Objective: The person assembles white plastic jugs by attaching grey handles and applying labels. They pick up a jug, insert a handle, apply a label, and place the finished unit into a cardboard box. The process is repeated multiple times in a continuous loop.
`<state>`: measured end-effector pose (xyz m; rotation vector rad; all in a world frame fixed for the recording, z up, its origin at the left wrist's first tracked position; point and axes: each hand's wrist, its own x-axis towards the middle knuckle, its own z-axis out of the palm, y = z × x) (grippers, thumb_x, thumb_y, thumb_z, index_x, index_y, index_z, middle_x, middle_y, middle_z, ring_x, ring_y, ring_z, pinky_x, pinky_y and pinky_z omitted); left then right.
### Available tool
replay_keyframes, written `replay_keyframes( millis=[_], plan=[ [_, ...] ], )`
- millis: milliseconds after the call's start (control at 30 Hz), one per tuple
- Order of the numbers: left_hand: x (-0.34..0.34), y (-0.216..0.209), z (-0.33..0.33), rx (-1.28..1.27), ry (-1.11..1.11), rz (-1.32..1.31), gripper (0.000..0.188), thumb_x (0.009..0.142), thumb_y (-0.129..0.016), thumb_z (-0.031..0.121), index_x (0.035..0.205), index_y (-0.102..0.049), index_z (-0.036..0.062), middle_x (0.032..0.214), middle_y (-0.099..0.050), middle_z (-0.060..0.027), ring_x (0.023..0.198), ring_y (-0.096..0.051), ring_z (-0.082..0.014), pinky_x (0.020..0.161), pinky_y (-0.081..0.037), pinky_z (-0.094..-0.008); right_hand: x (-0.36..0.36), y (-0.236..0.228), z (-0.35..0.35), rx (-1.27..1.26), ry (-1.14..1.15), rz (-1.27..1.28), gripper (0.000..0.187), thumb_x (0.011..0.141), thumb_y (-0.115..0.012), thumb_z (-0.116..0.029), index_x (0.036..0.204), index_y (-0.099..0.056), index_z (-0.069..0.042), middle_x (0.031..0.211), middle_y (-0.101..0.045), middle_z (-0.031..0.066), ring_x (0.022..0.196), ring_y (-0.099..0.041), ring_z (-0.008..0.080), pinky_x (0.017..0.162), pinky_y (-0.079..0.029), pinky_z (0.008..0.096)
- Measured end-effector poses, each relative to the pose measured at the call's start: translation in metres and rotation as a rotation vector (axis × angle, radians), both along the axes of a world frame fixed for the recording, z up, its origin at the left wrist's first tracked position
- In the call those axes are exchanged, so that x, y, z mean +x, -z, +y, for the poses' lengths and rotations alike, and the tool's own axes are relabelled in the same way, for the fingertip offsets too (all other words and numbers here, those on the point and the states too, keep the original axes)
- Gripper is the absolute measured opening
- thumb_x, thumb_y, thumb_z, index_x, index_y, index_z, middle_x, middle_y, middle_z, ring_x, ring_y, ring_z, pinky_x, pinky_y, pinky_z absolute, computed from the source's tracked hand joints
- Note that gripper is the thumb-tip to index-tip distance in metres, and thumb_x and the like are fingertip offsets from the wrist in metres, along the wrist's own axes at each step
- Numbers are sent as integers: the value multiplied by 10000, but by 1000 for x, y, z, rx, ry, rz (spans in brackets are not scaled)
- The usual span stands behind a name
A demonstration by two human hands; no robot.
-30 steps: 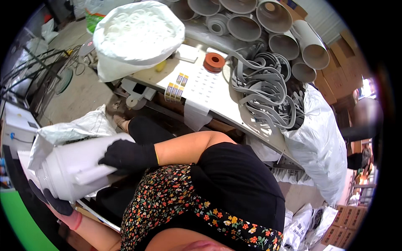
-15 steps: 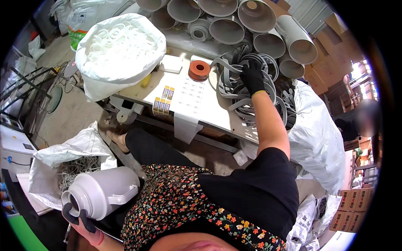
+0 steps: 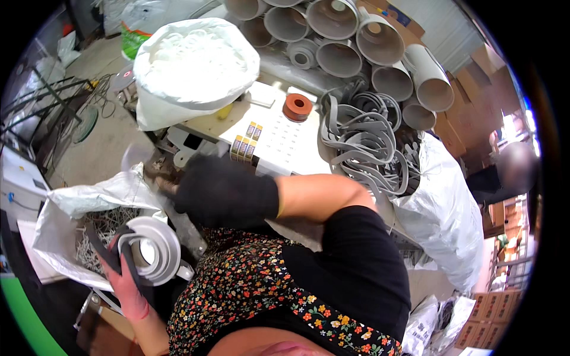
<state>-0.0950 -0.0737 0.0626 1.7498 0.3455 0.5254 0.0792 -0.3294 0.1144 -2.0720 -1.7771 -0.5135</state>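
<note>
My left hand (image 3: 123,270), in a pink and dark grey glove, grips the stepped round neck of a light grey plastic container (image 3: 169,249). The neck now faces up, and a side handle shows near my lap. My right hand (image 3: 222,193), in a black glove, is smeared by motion above my lap, right of the container; its fingers cannot be made out. Beyond it is a pale, blurred curved shape (image 3: 136,157), too smeared to name. Grey curved plastic strips (image 3: 362,130) lie heaped on the table's right side.
Below the container stands a white sack (image 3: 59,237) of thin grey pieces. On the table (image 3: 314,148) are a sack of white rings (image 3: 196,65), an orange-brown tape roll (image 3: 297,107) and label sheets. Grey containers (image 3: 338,58) are stacked behind. A person (image 3: 499,178) is at the far right.
My right hand has left the grey strips and swung left over my lap. My left hand has tipped the container so its neck points up.
</note>
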Motion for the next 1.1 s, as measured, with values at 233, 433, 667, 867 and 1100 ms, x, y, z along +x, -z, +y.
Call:
replay_keyframes(
  millis=[233, 433, 667, 867, 1100],
  plan=[
    [-43, -10, 21, -70, -7, -316, 451, 913, -549, 89, 1341, -434, 7, 1161, -588, -182, 1059, -594, -296, 958, -459, -420, -56, 9, 98, 319, -740, 232, 245, 769, -648, -183, 979, -642, -57, 715, -585, 82, 641, -590, 269, 705, -512, 387],
    [-84, -19, 28, -38, -50, -408, 692, 889, -477, -8, 1508, -186, 96, 1008, -650, -213, 1070, -584, -389, 1002, -409, -496, -51, 36, 136, 419, -327, 1355, 284, 867, -686, -209, 1062, -616, -15, 841, -676, 70, 675, -615, 142, 684, -523, 303],
    [-110, -10, 23, 247, -135, -445, 694, 928, -491, 91, 1512, -118, 118, 933, -670, -171, 1019, -617, -361, 1013, -400, -549, -52, 16, 179, 676, -231, 1748, 335, 1010, -471, -336, 1117, -538, -26, 596, -418, -21, 531, -413, 79, 682, -512, 301],
    [-110, -15, 16, 227, -72, -426, 714, 931, -471, 92, 1514, -60, 116, 941, -674, -165, 1031, -611, -361, 1008, -402, -549, -52, 20, 179, 623, -254, 1784, 275, 991, -516, -285, 1074, -541, -24, 606, -449, -11, 544, -456, 78, 702, -529, 299],
    [-113, -57, -13, 656, 137, -72, 557, 715, -654, -2, 1257, -563, 86, 1070, -651, -136, 1045, -616, -343, 937, -473, -516, -75, 49, 152, 351, -96, 2047, 240, 911, -589, -153, 1114, -571, -25, 938, -629, 40, 807, -572, 82, 749, -493, 246]
  ],
)
